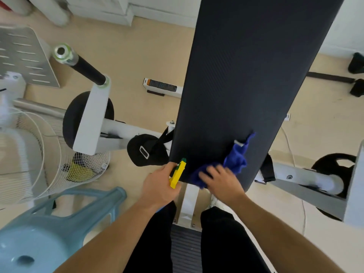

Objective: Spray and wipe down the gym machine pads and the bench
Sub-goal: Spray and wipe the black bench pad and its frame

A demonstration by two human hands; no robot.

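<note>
Lowest and closest, at the bottom left of the frame, stands a pale blue plastic stool (29, 243), with the white wire cage of a fan (49, 154) just above it. Further up the left side a black-gripped bar (86, 69) with a shiny steel end juts from a white machine arm, and a black weight plate (69, 119) sits behind that arm. Toward the centre a black cap (145, 150) hangs beside the near left corner of the bench pad (246, 85) — a long, dark, finely textured pad running from lower centre to the top right. The left hand (159, 186) curls round a yellow spray head (178, 174) with a green tip, held right at the pad's near left corner; the bottle's body is hidden beneath the hand. Right of it, a blue cloth (234, 164) lies bunched on the pad's near end, and the right hand (222, 182) rests on it, fingers spread and fairly straight, somewhat blurred. At the far right — beside the floor cable — another black weight plate (332, 166) sits on a white bar.
</note>
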